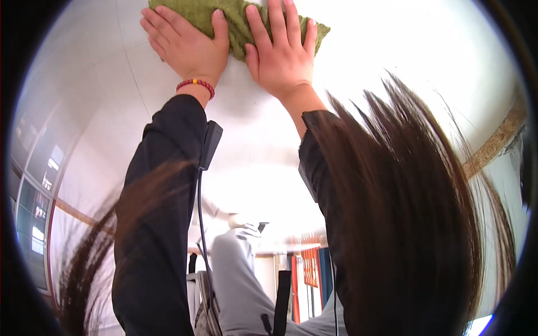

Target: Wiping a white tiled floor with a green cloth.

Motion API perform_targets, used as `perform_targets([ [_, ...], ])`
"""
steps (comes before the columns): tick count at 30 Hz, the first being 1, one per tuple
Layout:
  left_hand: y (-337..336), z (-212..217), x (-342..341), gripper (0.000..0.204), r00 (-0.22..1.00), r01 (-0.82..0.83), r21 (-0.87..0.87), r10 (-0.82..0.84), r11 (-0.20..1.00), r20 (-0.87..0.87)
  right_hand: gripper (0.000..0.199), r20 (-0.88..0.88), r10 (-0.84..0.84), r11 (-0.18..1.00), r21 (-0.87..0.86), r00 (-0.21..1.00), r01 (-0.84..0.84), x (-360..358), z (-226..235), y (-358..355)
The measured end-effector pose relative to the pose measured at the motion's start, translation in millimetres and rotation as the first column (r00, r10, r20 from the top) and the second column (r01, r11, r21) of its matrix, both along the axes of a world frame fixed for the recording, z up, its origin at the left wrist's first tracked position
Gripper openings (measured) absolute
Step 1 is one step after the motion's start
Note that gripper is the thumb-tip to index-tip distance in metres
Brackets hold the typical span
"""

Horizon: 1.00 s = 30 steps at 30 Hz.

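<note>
Hair (409,224), long and dark, hung below the green cloth (235,22) and covered your right sleeve. Cloth lay flat on the white surface (358,61) at the top of view. Your left hand (188,47) and right hand (283,53) pressed on its lower edge, fingers spread flat, gripping nothing. A red bead bracelet (195,84) circled your left wrist below the cloth.

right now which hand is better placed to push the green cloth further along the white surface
Probably the right hand. It lies flat across the middle of the green cloth, fingers spread over it. The left hand presses only the cloth's left part, its outer fingers on the white surface.
</note>
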<state>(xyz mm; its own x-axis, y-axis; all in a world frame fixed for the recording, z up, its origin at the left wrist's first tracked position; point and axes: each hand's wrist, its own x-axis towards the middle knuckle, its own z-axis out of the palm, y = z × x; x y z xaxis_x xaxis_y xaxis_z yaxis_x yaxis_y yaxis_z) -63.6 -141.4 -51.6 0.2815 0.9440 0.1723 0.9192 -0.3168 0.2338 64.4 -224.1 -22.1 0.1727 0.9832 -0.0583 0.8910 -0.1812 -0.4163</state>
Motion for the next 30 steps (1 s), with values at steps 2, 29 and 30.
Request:
perform_targets([
  [2, -4.6, -4.1, -4.7, 0.093, 0.999, -0.021, 0.002, 0.021, 1.000, -0.037, 0.062, 0.017, -0.002, 1.000, -0.028, 1.000, 0.003, -4.5, -4.1, -1.2],
  [29, -51.4, 18.7, -17.3, 0.091, 0.857, -0.477, -0.044, 0.476, 0.878, 0.196, 0.052, 0.253, 0.166, 0.957, 0.190, 0.953, -0.217, -4.6, -7.4, 42.8],
  [30, -56.0, 16.9, -16.7, 0.088, 0.840, -0.503, -0.044, 0.501, 0.863, 0.209, 0.052, 0.262, 0.168, 0.957, 0.190, 0.950, -0.221, -5.1, -8.7, 39.1],
])
